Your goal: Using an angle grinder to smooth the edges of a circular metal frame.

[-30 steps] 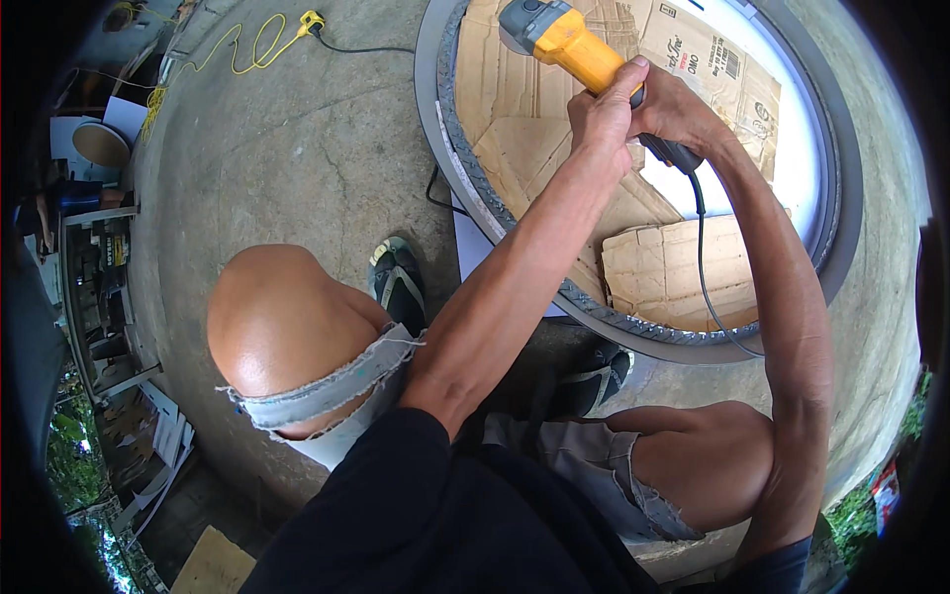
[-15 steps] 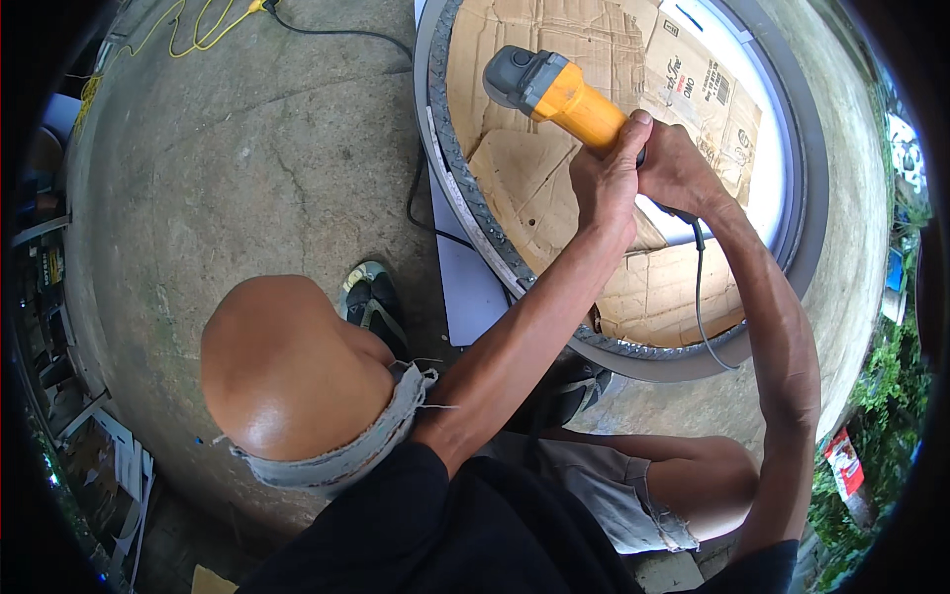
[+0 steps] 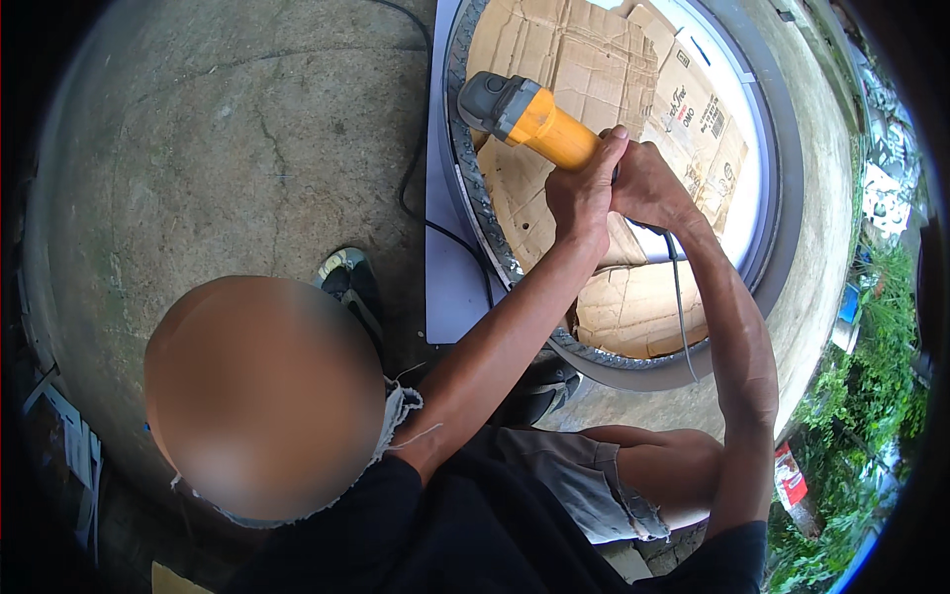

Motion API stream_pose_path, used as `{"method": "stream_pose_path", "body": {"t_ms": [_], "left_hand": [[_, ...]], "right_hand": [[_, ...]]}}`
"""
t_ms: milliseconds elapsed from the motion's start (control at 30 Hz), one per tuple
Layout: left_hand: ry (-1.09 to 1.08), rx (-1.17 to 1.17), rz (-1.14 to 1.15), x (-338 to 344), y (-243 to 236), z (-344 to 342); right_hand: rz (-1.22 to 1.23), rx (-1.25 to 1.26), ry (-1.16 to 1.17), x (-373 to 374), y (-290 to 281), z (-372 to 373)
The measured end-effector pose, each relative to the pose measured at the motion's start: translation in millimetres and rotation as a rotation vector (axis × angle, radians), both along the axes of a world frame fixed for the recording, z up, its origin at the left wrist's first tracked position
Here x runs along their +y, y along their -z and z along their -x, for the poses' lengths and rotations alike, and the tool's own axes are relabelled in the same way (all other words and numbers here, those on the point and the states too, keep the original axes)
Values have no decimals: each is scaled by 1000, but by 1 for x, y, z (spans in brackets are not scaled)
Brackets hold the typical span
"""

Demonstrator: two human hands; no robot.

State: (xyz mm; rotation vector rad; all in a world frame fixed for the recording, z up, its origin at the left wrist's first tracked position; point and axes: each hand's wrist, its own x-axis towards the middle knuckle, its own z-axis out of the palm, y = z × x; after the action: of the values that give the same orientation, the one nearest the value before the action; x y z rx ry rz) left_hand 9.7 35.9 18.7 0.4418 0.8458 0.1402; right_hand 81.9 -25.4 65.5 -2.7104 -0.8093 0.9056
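A: Where is the angle grinder [image 3: 554, 129]?

B: Above the left half of the big round ring [image 3: 633, 373], slanting, its grey head over the ring's left edge. I cannot tell whether the head touches the dark ridged band [image 3: 473, 188] there.

A: And the hands?

B: The left hand [image 3: 582, 193] has its grip wrapped around the rear of the yellow body, thumb along the top. The right hand [image 3: 650, 188] is just beside it, its grip closed around the dark rear handle, mostly hidden.

A: What hangs from the handle?

B: A power cord [image 3: 677, 282], running toward the ring's lower right edge.

A: Anything inside the ring?

B: Flattened cardboard [image 3: 564, 45] across the upper left part, and a smaller cardboard piece [image 3: 638, 312] by the lower edge. A white sheet [image 3: 455, 292] sticks out past the ring's left edge, above the concrete floor [image 3: 228, 178].
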Motion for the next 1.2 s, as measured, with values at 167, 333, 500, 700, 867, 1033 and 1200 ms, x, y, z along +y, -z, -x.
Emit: {"method": "stream_pose_path", "body": {"t_ms": [167,333,500,700,867,1033,1200], "left_hand": [[17,16,-17,6,9,-2],[-5,25,-71,-3,9,-3],[17,24,-100,-2,18,-3],[-2,17,-73,-2,16,-4],[-38,-4,-72,-5,14,-4],[-36,-23,-70,-2,14,-6],[-11,-22,-66,2,16,-7]], "right_hand": [[-76,34,18,2,5,2],[-27,39,9,-5,9,-2],[-86,16,9,-9,17,-1],[-93,2,-6,-10,19,-3],[-90,42,-7,-8,11,-6],[-111,22,-8,-4,7,-7],[-96,-1,-2,-4,15,-9]]}}
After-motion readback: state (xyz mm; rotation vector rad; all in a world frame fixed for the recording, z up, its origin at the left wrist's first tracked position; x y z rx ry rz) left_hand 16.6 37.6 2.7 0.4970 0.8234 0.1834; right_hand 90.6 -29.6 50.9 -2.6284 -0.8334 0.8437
